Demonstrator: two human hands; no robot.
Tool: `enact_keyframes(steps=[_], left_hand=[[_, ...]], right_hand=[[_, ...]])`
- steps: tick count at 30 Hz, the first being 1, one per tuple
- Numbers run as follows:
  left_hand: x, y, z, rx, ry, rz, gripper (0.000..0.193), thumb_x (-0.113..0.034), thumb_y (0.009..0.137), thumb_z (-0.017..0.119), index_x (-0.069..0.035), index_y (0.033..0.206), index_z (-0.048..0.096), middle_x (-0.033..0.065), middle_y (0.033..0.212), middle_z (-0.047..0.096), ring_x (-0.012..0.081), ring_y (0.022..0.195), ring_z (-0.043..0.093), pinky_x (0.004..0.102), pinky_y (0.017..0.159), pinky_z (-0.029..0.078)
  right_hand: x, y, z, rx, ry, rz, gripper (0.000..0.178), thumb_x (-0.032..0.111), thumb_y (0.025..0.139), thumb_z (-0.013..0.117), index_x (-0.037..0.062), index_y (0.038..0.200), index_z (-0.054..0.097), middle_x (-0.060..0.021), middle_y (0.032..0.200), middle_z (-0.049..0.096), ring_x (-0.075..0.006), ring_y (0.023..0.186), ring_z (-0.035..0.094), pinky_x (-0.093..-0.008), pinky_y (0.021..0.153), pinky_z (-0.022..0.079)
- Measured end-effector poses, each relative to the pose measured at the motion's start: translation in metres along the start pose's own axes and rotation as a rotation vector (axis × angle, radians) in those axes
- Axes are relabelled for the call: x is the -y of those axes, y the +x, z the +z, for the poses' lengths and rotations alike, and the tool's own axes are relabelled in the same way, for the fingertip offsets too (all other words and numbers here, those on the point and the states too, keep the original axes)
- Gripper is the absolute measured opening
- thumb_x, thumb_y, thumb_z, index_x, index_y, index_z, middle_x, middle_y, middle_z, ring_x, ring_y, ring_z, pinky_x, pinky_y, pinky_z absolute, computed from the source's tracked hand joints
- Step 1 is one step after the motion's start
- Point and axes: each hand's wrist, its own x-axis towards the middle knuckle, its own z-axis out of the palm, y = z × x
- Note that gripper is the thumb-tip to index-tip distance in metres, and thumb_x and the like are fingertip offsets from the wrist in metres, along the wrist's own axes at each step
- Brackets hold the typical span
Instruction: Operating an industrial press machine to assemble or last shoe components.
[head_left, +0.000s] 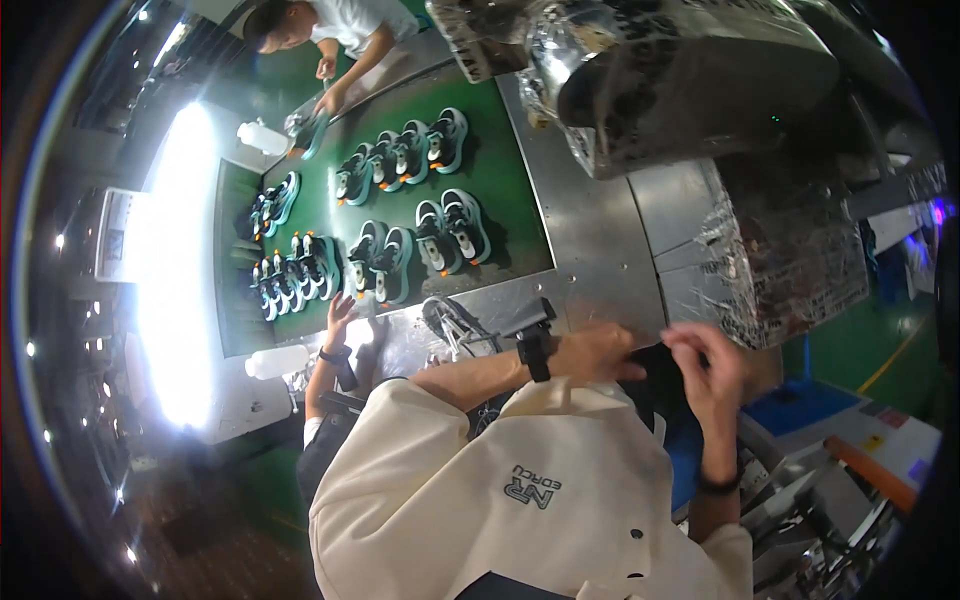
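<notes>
cream shirt (430,490) | left hand (598,352): grip unclear | right hand (710,370): half-open, empty | steel counter (605,225), shoes (465,225) on belt (512,185), lamp (183,290)

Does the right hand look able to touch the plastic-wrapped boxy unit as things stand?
Likely yes: the right hand appears close to the near edge of the plastic-wrapped boxy unit, with nothing visible between them.

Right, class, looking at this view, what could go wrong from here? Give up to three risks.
1. The right hand is near a film-wrapped unit; the crumpled plastic might snag fingers.
2. The black device at the left wrist sticks out by the metal worktop and could knock against it.
3. Another person's hand is close to shoes on the green surface; one might get nudged.
</notes>
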Motion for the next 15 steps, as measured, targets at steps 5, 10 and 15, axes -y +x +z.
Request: enact_keyframes(steps=[5,10,15], left_hand=[[-0.062,0.009,0.026,0.188,0.04,0.25,0.05,-0.025,0.083,0.07,0.001,0.123,0.056,0.022,0.107,0.065,0.0374,0.101,0.063,0.0454,0.087,0.049],[-0.077,0.019,0.052,0.197,0.381,0.34,0.036,-0.022,0.082,0.068,0.004,0.107,0.063,0.0205,0.095,0.067,0.0352,0.096,0.065,0.0423,0.085,0.051],[-0.05,0.04,0.098,0.109,0.145,0.189,0.032,-0.024,0.082,0.069,-0.006,0.108,0.064,0.0106,0.098,0.067,0.023,0.098,0.065,0.0377,0.086,0.049]], right_hand=[[-0.009,0.041,0.022,0.467,0.36,0.23,0.047,0.029,0.09,0.07,0.0007,0.125,0.057,-0.0108,0.101,0.069,-0.015,0.09,0.066,-0.0283,0.08,0.053],[-0.014,0.039,0.043,0.881,0.234,0.187,0.047,0.03,0.085,0.074,0.0045,0.122,0.061,-0.0072,0.098,0.068,-0.0149,0.093,0.065,-0.0293,0.084,0.051],[0.012,0.025,0.037,0.802,0.119,-0.032,0.046,0.008,0.069,0.078,0.0062,0.114,0.067,-0.0073,0.097,0.069,-0.0175,0.091,0.064,-0.0301,0.086,0.05]])
